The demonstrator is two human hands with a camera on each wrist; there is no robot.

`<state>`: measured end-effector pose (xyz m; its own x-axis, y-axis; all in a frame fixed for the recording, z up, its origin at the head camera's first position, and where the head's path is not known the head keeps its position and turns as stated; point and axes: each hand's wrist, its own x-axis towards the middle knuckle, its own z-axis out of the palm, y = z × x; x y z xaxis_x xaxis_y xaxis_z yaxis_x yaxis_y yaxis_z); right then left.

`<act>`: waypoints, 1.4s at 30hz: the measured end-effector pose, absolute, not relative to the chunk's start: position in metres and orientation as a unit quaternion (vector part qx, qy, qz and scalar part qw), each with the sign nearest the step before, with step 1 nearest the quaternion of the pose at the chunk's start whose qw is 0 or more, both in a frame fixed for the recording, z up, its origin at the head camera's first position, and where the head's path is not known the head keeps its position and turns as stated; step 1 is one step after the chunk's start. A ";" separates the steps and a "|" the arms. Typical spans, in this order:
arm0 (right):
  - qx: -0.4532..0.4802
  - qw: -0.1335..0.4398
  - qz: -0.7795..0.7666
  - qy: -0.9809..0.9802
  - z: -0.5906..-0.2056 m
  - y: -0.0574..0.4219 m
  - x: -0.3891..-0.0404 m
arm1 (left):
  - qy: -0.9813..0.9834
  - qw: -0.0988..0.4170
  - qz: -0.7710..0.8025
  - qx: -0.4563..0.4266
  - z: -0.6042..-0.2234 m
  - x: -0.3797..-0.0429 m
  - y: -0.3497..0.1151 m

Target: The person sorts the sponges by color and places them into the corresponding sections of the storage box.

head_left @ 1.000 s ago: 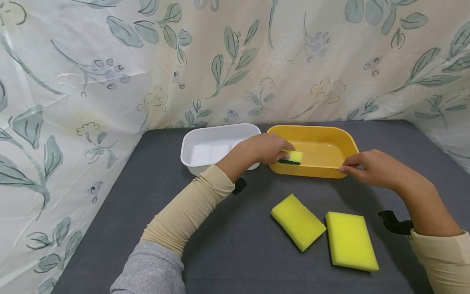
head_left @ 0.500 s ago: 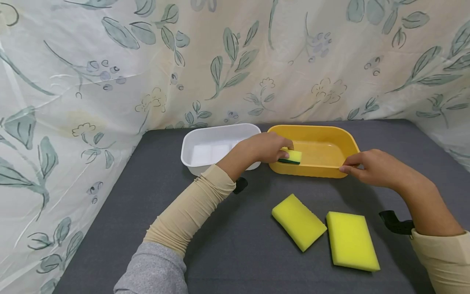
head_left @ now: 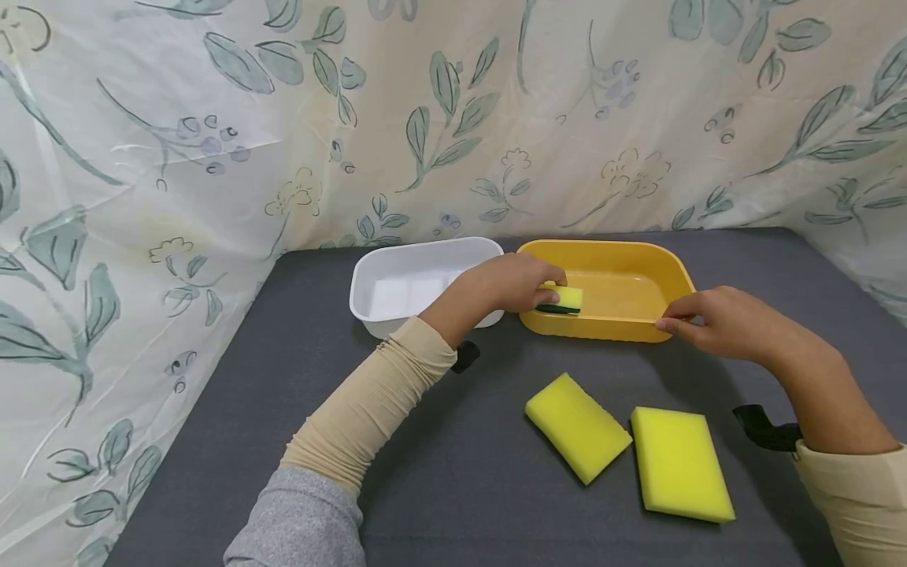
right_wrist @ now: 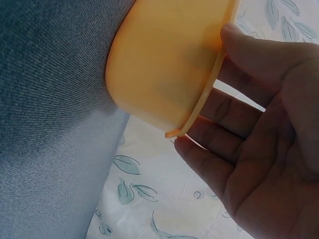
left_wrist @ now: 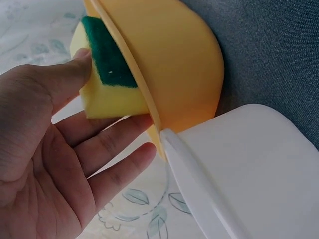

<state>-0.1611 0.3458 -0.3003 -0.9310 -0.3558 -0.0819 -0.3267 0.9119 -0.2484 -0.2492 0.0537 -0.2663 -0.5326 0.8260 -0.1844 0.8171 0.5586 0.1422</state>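
My left hand (head_left: 513,285) pinches a yellow sponge (head_left: 569,298) with a dark green scouring side, at the left end of the yellow tub (head_left: 616,329). In the left wrist view the thumb lies on the sponge (left_wrist: 109,97), which sits partly behind the tub's rim; some fingertips are hidden there. My right hand (head_left: 723,321) grips the tub's near right rim, thumb outside and fingers over the inner side, as the right wrist view shows. Two more yellow sponges, one slanted (head_left: 579,429) and one straighter (head_left: 682,465), lie on the dark cloth nearer to me.
A white tub (head_left: 383,319) stands left of the yellow one, close against it, partly covered by my left forearm. Dark grey cloth (head_left: 453,488) covers the table. Behind and to the left hangs a leaf-patterned curtain (head_left: 397,102).
Both hands stay almost still, the left on the sponge and the right on the tub's rim. Only a slight shift of the whole head view shows.
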 end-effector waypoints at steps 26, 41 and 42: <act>-0.180 0.057 -0.116 0.975 -0.299 0.344 -0.161 | 0.883 0.087 -0.030 0.461 -0.268 -0.251 0.060; -0.179 0.058 -0.120 0.975 -0.300 0.343 -0.162 | 0.879 0.098 -0.034 0.465 -0.271 -0.253 0.063; -0.179 0.057 -0.120 0.975 -0.299 0.343 -0.162 | 0.878 0.100 -0.034 0.467 -0.272 -0.253 0.062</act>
